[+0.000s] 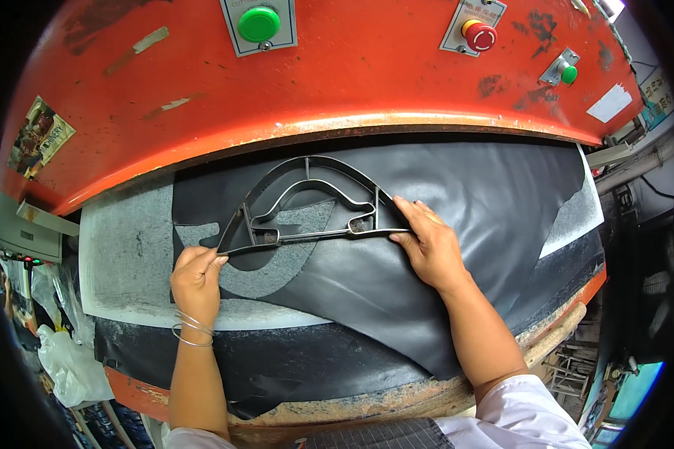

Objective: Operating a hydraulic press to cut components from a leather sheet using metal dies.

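A dark metal cutting die (307, 169), arched with a straight near side and an inner curved blade, lies on a black leather sheet (457, 299). My left hand (196, 273) pinches its left corner between thumb and fingertips. At the right corner, my right hand (430, 243) grips the die, thumb on the near side and fingers on the far side. Left of centre, a curved cut-out in the leather bares the grey cutting board (266, 280) beneath. Part of the die lies over this gap.
Behind the board rises a red machine beam (337, 75) with a green button (258, 25), a red knob (479, 35) and a smaller green button (568, 74). A worn wooden edge (352, 400) runs along the front. Clear plastic bags (67, 363) hang at the left.
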Available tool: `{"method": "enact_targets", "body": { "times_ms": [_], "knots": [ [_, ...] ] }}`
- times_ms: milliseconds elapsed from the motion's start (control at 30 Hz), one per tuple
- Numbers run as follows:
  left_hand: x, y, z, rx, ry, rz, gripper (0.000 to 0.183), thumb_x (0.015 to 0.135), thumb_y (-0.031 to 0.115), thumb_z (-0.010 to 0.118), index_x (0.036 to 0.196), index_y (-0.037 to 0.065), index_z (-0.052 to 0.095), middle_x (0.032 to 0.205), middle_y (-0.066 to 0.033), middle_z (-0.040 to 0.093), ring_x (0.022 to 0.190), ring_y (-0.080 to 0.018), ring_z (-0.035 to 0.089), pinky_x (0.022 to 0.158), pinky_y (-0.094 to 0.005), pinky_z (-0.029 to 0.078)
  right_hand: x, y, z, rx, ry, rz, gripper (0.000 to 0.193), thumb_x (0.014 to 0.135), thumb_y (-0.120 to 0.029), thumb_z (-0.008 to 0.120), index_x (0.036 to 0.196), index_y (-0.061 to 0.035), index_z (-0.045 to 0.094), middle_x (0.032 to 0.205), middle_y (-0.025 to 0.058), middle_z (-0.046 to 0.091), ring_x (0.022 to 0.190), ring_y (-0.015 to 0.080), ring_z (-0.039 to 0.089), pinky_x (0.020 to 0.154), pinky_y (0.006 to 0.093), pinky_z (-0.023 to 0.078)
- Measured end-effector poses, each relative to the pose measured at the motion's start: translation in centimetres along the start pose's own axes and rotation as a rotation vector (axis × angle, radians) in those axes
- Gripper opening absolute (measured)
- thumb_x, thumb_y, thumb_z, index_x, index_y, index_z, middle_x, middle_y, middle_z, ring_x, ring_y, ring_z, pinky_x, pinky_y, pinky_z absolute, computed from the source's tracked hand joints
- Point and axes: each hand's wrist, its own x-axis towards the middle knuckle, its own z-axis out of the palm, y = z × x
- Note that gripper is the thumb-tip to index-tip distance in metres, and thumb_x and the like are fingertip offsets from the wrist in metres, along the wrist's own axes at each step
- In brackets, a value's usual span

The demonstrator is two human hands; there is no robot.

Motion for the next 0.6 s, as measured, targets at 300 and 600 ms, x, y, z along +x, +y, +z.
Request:
{"method": "enact_targets", "body": {
  "times_ms": [300, 600],
  "knots": [
    [0.0, -0.2, -0.1, 0.013, 0.006, 0.029, 0.015, 0.077, 0.001, 0.075, 0.091, -0.004, 0.071, 0.081, -0.0092, 0.063, 0.067, -0.0154, 0.057, 0.06, -0.0265, 0.045, 0.0, 0.0, -0.1, -0.001, 0.002, -0.005, 0.053, 0.079, -0.012, 0.073, 0.129, -0.005, 0.056, 0.121, 0.0138, 0.064, 0.113, 0.0306, 0.061, 0.104, 0.0443, 0.045],
    [0.2, -0.7, 0.3, 0.063, 0.038, 0.064, 0.014, 0.077, 0.002, 0.075, 0.09, -0.003, 0.072, 0.081, -0.0096, 0.065, 0.068, -0.0157, 0.059, 0.061, -0.0262, 0.046, 0.9, 0.5, -0.1, -0.023, -0.001, -0.052, 0.053, 0.08, -0.012, 0.072, 0.129, -0.0052, 0.056, 0.12, 0.0151, 0.065, 0.114, 0.0307, 0.06, 0.103, 0.0451, 0.045]
  ]
}}
